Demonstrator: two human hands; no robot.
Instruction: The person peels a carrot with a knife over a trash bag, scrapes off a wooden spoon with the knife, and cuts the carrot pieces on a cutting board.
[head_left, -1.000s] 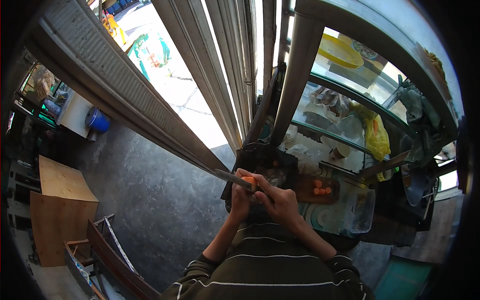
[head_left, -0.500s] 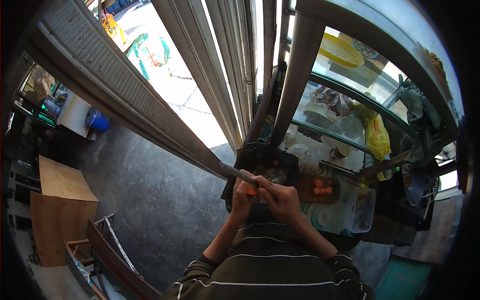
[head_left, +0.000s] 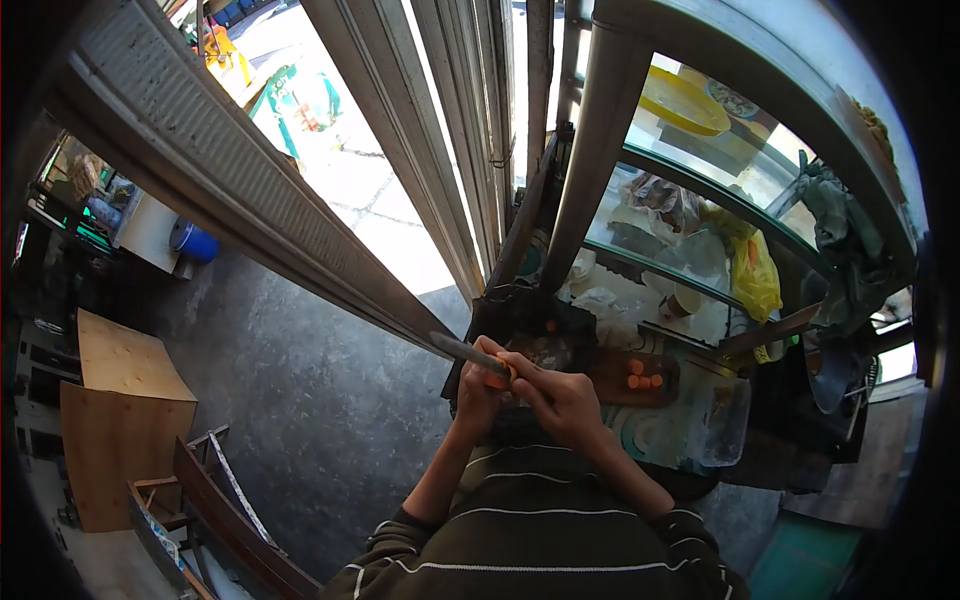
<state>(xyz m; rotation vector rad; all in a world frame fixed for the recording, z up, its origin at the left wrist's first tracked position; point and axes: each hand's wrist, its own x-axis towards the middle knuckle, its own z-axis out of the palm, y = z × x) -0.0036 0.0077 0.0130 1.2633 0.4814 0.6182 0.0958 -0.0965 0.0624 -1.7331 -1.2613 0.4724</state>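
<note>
The left hand is closed around a piece of orange carrot, which sits at the inner side of its fingers, toward the right hand, with only a small part showing between the two hands. The right hand is clamped on the handle end of a knife; the handle itself is mostly hidden by the fingers. The blade runs from the right hand across the carrot and over the left hand's fingers, and its tip points out past the left hand, toward the upper left. Blade and carrot look to be touching, but how far the edge has gone in is too small to tell. The hands are close together, their fingertips nearly meeting at the carrot, held up in front of a dark striped sweater.

To the right of the right hand, a brown board lies on the desk. Four short carrot chunks are grouped on its right part, near the right hand but apart from it. A clear plastic box stands beyond the board, farther right. Above the board in view are a paper cup lying tilted and a yellow plastic bag by the glass case.
</note>
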